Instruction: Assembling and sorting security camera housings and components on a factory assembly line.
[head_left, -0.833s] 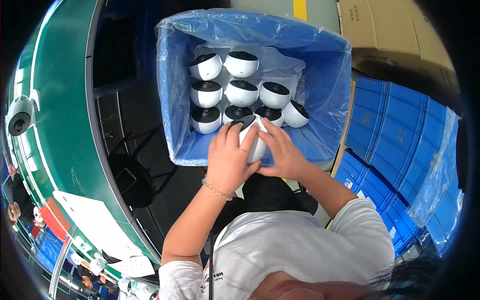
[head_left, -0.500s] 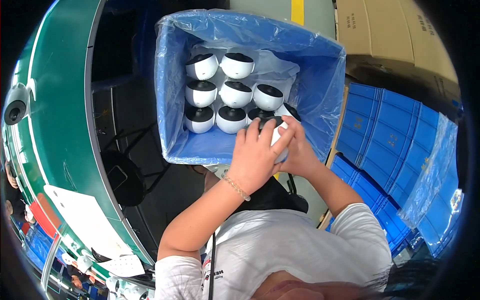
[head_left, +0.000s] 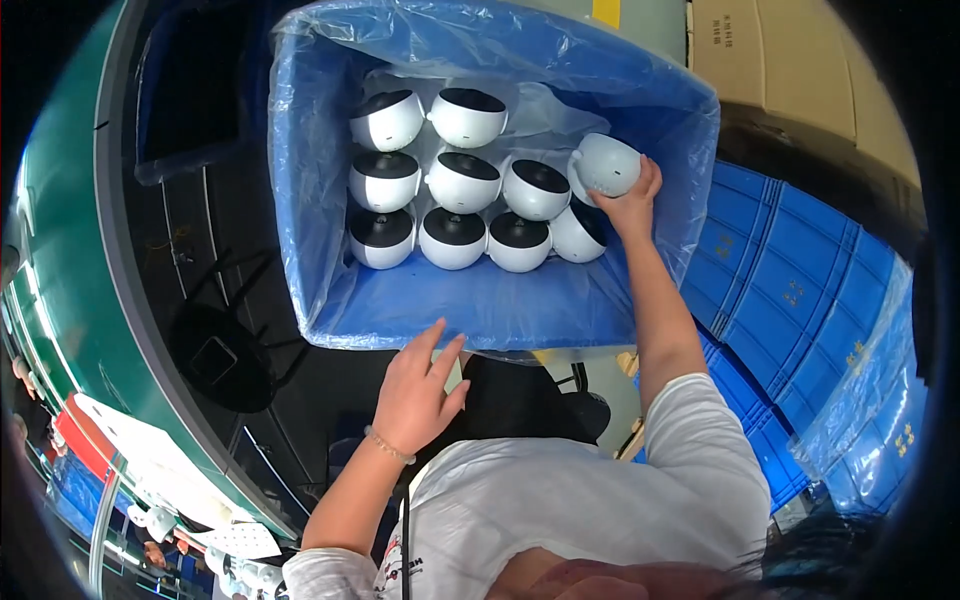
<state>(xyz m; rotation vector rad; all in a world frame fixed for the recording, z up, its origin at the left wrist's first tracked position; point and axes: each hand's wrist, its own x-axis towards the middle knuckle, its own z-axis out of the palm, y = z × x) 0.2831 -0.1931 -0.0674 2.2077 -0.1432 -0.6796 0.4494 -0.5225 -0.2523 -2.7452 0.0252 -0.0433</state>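
Note:
A blue bin (head_left: pixel 470 315) lined with clear plastic holds several round white cameras with black fronts, set in rows; one camera (head_left: pixel 453 240) is in the nearest row. My right hand (head_left: pixel 632 200) reaches into the right side of the bin, its fingers closed round another white camera (head_left: pixel 608 165), whose pale shell faces up. The held one is beside the end of the middle row, just above a tilted camera (head_left: pixel 578 235). My left hand (head_left: pixel 420 385), with a beaded bracelet at its wrist, is at the bin's near edge, fingers spread, holding nothing.
On the right stand stacked blue crates (head_left: pixel 790 290), some under clear plastic, with cardboard boxes (head_left: pixel 790 60) behind them. To the left runs a green bench (head_left: pixel 110 330) with white papers (head_left: pixel 150 450) on it. A black stool (head_left: pixel 222 358) stands between bench and bin.
Both hands were together on the camera over the near right part of the bin. My left hand has let go and drawn back left; my right hand has carried the camera farther in and right.

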